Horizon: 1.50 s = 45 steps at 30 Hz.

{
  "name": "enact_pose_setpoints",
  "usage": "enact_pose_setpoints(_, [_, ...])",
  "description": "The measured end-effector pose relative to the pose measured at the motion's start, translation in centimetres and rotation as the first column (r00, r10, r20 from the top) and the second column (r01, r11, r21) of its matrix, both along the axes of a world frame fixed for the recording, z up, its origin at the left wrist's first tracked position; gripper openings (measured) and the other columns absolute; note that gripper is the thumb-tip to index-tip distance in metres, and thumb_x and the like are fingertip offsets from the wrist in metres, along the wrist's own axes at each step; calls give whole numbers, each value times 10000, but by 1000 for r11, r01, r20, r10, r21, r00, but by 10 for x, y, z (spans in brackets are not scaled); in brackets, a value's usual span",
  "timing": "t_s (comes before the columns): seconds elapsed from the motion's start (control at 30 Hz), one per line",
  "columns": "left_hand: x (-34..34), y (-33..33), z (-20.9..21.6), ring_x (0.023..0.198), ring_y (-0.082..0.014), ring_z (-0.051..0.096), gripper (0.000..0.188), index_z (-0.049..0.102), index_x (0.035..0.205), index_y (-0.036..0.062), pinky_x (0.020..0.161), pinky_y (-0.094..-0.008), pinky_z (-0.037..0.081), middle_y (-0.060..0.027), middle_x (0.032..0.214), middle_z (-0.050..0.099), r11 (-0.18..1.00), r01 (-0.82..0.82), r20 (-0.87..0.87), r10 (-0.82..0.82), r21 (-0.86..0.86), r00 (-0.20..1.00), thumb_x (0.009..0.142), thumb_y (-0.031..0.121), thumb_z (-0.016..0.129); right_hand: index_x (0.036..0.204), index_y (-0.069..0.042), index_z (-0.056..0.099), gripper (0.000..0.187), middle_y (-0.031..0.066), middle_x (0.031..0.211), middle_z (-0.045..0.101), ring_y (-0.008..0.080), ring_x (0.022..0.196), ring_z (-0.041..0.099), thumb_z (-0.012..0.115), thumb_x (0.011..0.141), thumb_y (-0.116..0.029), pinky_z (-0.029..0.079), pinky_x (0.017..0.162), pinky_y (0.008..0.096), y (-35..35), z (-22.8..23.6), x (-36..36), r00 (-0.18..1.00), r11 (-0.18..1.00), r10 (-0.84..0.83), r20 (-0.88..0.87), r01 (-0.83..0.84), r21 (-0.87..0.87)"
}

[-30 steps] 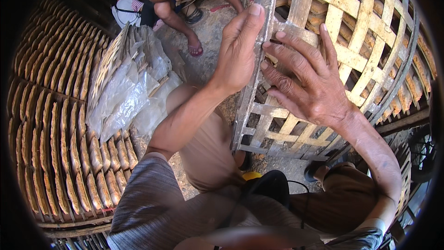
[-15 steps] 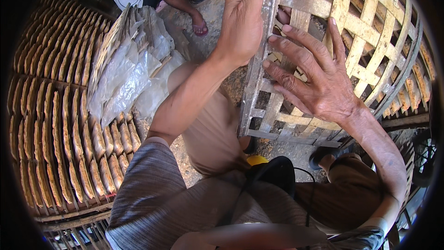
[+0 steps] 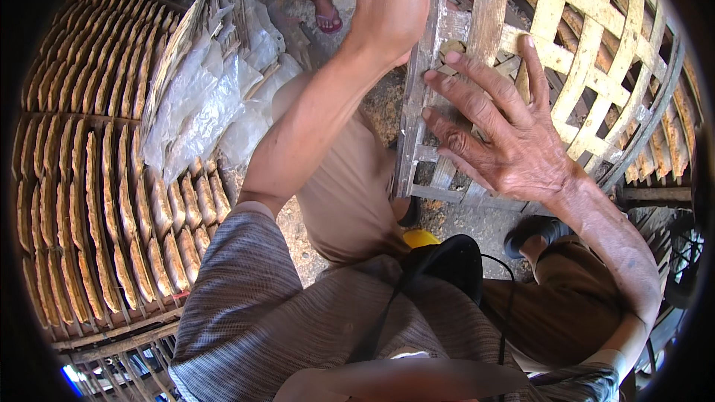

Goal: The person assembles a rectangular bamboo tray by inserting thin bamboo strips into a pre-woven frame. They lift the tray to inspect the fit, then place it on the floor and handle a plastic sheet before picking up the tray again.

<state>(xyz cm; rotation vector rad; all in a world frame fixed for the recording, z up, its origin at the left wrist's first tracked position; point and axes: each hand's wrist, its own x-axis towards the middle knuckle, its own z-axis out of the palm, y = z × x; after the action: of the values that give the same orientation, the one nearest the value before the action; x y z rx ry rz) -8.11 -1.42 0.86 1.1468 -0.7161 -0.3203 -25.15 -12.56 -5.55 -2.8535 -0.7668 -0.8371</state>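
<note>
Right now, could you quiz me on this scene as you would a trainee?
1. True or false: the right hand lies flat with spread fingers on the woven bamboo basket.
2. Which part of the basket does the left hand grip? A. an upright slat B. the round rim C. nothing
3. Fill in: the rows of flat brownish slabs on the slatted rack lie to the person's ____.

Key: 1 true; 2 A; 3 left.
</note>
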Motion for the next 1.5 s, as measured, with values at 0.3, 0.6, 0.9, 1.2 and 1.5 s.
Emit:
enact_pose_setpoints(0.3, [25,1,-7,718,-89,648,376,641,1199,26,635,-236,546,-32,923,691,988,54,-34,-60,-146,998,1118,352,473,1268,-222,722,492,-2,1523,507,221,1526,334,734,780,-279,145,1209,785,18,-26,-20,994,998,31,-108,-24,62])
enact_pose_setpoints(0.6, [29,-1,-6,667,-107,613,412,654,1126,31,585,-244,507,-32,872,663,994,22,-15,-23,-111,1000,1115,396,463,1349,-247,676,616,3,1569,489,255,1521,368,812,762,-378,137,1219,772,14,-43,-28,991,996,87,-106,-87,4])
enact_pose_setpoints(0.9, [31,-1,0,644,-130,616,453,649,1099,17,553,-252,506,-54,825,655,998,-56,-30,55,-32,998,1118,416,434,1115,-164,787,377,32,1532,528,252,1507,395,829,775,-322,122,1239,742,8,-26,-30,943,979,174,-283,-136,152])
enact_pose_setpoints(1.2, [25,0,3,651,-144,630,488,634,1125,-13,567,-269,561,-82,850,654,997,-72,-20,72,6,997,1124,410,391,1246,-128,733,524,52,1482,572,249,1461,463,820,774,-337,141,1239,724,15,-35,-31,978,981,141,-155,-116,156])
enact_pose_setpoints(1.5, [25,5,7,669,-148,628,502,620,1148,-26,574,-278,577,-90,852,647,994,-105,-24,105,26,994,1131,402,359,1230,-198,739,391,-2,1458,576,162,1481,410,716,849,-285,122,1257,716,17,-36,-25,983,984,122,-138,-101,146])
